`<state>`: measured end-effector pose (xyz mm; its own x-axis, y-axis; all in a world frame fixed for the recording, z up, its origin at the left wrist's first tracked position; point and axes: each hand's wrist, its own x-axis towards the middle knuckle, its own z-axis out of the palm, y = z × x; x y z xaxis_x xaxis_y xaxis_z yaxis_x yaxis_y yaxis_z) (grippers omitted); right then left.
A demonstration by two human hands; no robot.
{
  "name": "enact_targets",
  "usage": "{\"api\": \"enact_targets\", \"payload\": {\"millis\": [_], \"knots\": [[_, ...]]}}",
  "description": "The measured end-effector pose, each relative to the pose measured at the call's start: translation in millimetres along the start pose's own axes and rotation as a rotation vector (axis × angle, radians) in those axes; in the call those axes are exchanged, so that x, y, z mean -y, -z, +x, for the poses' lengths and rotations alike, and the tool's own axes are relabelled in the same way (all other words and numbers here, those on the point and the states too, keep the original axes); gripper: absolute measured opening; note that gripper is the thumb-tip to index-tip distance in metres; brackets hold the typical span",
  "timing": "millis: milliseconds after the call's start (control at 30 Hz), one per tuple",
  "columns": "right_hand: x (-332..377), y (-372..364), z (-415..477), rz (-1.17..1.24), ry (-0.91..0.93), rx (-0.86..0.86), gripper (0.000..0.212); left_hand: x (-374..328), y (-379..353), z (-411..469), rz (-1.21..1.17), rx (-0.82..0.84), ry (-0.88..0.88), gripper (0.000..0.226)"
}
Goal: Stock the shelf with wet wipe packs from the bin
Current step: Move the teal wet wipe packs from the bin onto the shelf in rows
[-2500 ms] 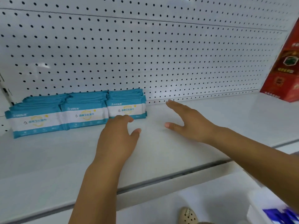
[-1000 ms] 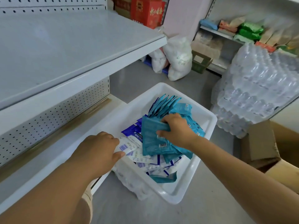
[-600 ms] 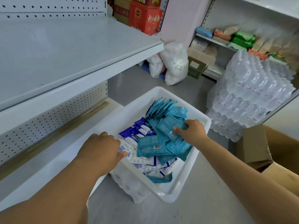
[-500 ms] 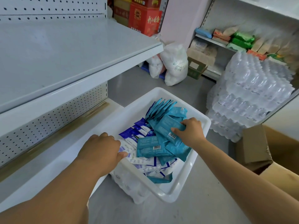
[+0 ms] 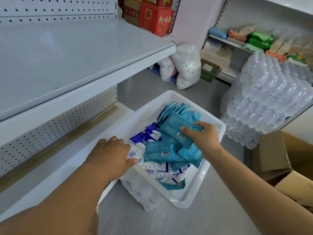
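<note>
A person's right hand (image 5: 201, 138) curls its fingers round a teal pack (image 5: 174, 126) atop the heap in the white bin (image 5: 194, 199). The left hand (image 5: 111, 155) rests at the bin's rim, grip unclear. The shelf (image 5: 67, 53) in view holds none, so most of the stocking apparently remains.

Grey floor (image 5: 169, 223) with stacked water packs (image 5: 271, 99) and cardboard boxes (image 5: 277, 155).

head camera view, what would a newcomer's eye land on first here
The white bin low at centre, heaped with teal wet wipe packs, draws the eye first. The right hand has its grip on one teal pack atop the heap, while the left hand rests at the bin's left rim. Shrink-wrapped water bottles tower at right.
</note>
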<state>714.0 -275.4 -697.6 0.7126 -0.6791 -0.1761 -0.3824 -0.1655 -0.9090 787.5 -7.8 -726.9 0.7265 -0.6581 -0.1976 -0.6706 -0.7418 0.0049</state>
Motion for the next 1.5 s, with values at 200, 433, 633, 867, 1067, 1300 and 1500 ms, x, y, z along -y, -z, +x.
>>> {"api": "enact_targets", "payload": {"millis": [200,433,633,867,1067,1300,1500], "knots": [[25.5,-17.8,-22.2,0.382,-0.036,0.202,0.036,-6.7,20.0,-10.9,-0.306,-0.103,0.12,0.062],[78.1,-68.0,-43.4,0.62,0.005,0.441,0.035,2.0,63.4,-37.1,-1.329,-0.398,0.338,0.071],[144.7,-119.0,-81.4,0.682,0.158,0.591,0.037,40.8,104.9,-65.9,-1.682,-0.842,0.367,0.015],[212.0,-183.0,-123.4,0.619,0.364,0.58,0.022,116.4,145.2,-120.8,-1.69,-1.123,0.429,0.016],[257.9,-252.8,-163.4,0.675,0.358,0.601,0.019,185.2,145.3,-177.6,-1.675,-1.34,0.535,0.018],[293.6,-322.4,-227.8,0.807,0.246,0.702,0.04,219.8,129.0,-237.9,-1.733,-1.543,0.628,0.015],[267.9,-354.5,-249.3,0.639,0.337,0.894,0.022,227.7,125.2,-276.6,-1.951,-1.597,0.592,0.022]]}}
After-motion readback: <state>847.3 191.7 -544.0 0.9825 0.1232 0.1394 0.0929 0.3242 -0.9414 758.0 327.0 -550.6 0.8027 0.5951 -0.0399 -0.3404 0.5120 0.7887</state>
